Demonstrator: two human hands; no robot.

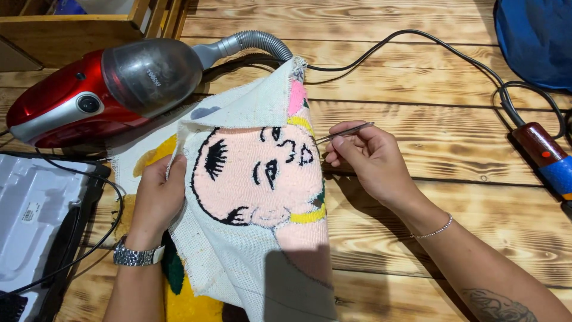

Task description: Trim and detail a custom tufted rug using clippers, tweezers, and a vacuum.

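Our right hand [370, 156] pinches thin metal tweezers [345, 132] pointing left at the tufted rug [262, 179], whose edge our left hand [159, 194] grips.

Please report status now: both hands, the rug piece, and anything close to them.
Left hand grips tufted rug piece by its edge. Right hand pinches thin metal tool beside it. Red handheld vacuum lies behind the rug.
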